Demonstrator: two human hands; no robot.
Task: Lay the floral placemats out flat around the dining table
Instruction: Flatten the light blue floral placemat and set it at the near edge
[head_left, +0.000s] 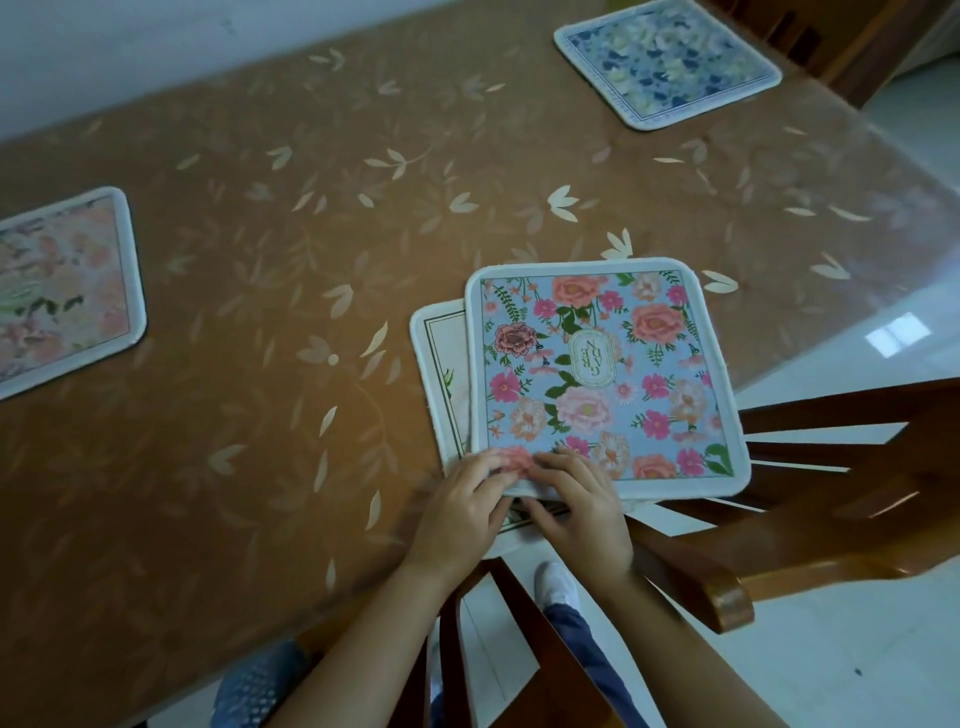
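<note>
Both my hands — left hand (464, 506), right hand (582, 506) — pinch the near edge of the blue floral placemat (605, 371), stacked on a cream placemat (441, 364) at the table's (311, 234) near right corner — likely light, floppy fabric, best peeled by its hem.

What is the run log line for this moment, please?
hands: pinching top placemat near edge | lower placemat beneath | two laid flat

top placemat (602, 374) hides most of lower placemat (441, 374).
</note>
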